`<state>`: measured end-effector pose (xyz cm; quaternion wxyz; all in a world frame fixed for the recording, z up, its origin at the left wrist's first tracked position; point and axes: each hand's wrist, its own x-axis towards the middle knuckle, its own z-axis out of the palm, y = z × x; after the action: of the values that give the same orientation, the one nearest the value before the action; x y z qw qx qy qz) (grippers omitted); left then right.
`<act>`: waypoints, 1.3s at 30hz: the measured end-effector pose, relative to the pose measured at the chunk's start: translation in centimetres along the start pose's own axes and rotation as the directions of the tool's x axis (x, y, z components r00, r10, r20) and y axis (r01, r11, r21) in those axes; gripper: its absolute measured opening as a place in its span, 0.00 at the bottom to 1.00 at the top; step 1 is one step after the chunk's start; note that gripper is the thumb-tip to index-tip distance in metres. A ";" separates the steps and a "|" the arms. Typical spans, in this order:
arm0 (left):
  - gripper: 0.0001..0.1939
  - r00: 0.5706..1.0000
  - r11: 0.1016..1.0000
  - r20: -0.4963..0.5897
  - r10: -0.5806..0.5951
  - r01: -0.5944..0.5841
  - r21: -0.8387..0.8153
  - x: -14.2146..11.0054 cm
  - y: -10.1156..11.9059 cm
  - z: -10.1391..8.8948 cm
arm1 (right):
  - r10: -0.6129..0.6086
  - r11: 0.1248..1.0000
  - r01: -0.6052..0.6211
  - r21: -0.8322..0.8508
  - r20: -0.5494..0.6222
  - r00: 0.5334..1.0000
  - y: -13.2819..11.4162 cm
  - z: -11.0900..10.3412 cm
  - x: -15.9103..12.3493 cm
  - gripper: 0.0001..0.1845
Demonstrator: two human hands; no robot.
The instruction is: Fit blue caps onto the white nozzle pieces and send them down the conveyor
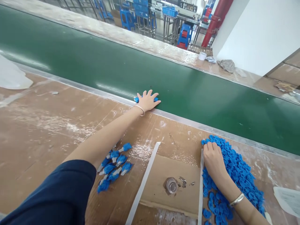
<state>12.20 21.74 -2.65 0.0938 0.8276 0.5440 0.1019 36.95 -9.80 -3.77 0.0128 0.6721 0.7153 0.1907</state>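
Note:
My left hand reaches out to the near edge of the green conveyor belt. Its fingers are spread flat over some small blue pieces, which poke out on both sides of the palm. On the right, my right hand is at the left edge of a large heap of small curly blue pieces. The fingers of that hand are bent and pressed together, their tips hidden, so what they pinch is unclear. Below my left forearm lie several blue bundles with pale tabs.
Between two white tape strips, a small clear cup stands on a cardboard sheet. White plastic sheets lie at the far left and far right. Blue stools and a red pipe are beyond the belt.

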 end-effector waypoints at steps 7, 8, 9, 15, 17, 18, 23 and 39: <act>0.20 1.000 1.000 0.007 0.016 -0.016 0.020 0.9 -0.5 -0.1 | 0.018 0.998 -0.015 -0.058 0.050 0.999 0.2 -0.1 -0.1 0.14; 0.20 1.000 0.999 0.000 0.008 -0.008 0.036 0.7 -0.7 -0.2 | 0.018 0.999 -0.015 -0.052 0.048 0.999 0.3 -0.1 -0.2 0.13; 0.19 1.000 0.999 -0.001 0.002 -0.002 0.053 0.4 -0.8 -0.3 | 0.018 0.999 -0.016 -0.043 0.043 0.999 0.4 0.0 -0.2 0.13; 0.20 0.992 0.989 0.094 0.087 -0.097 0.108 -2.3 -1.2 -1.0 | 0.006 0.999 -0.006 0.051 -0.001 1.000 0.9 0.4 -0.3 0.13; 0.20 0.984 0.986 0.130 0.118 -0.132 0.103 -3.5 -1.1 -1.4 | 0.002 0.996 -0.001 0.090 -0.011 1.000 0.9 0.3 -0.5 0.13; 0.19 0.985 0.986 0.123 0.124 -0.136 0.096 -4.0 -1.0 -1.6 | -0.001 0.994 0.003 0.110 -0.016 1.000 1.0 0.2 -0.5 0.13; 0.23 0.992 1.000 -0.122 0.015 -0.015 -0.004 -4.2 -1.9 -2.2 | 0.005 0.984 0.001 0.179 -0.036 0.999 2.0 -0.5 -0.8 0.12; 0.32 0.939 0.845 0.191 0.286 -0.153 -0.513 -3.2 -0.8 -0.6 | 0.043 0.999 -0.043 -0.016 0.063 0.997 0.0 -0.4 -0.2 0.14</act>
<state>10.10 19.11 -2.52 0.3587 0.8397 0.3841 0.1370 36.87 -10.13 -3.40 0.0363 0.6930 0.6985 0.1748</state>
